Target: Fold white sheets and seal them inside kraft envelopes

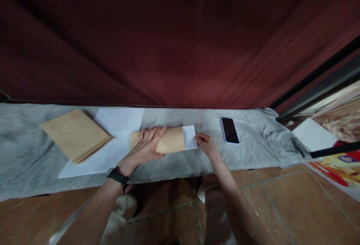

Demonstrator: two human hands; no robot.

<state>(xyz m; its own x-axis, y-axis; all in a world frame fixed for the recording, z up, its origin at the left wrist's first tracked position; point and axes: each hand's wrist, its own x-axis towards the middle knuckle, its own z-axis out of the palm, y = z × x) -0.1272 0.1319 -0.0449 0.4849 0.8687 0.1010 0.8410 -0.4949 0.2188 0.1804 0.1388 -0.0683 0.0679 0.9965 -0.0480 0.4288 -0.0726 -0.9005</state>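
A brown paper envelope [173, 140] lies on the grey cloth, its long side running left to right. My left hand [147, 143] rests flat on its left part with the fingers spread. Out of the envelope's right end sticks a piece of white paper [190, 137]. My right hand [206, 143] pinches the right edge of that paper between thumb and fingers. How far the paper reaches inside the envelope is hidden. To the left, a stack of brown envelopes [75, 134] lies on top of white paper sheets [119, 121].
A phone [230, 130] with a dark screen lies right of my right hand. The grey cloth [260, 136] covers a narrow surface, with a dark red curtain [180, 50] along its back. Dark metal bars [323, 76] and a white sheet [315, 134] are at the right. Below is tiled floor [270, 203].
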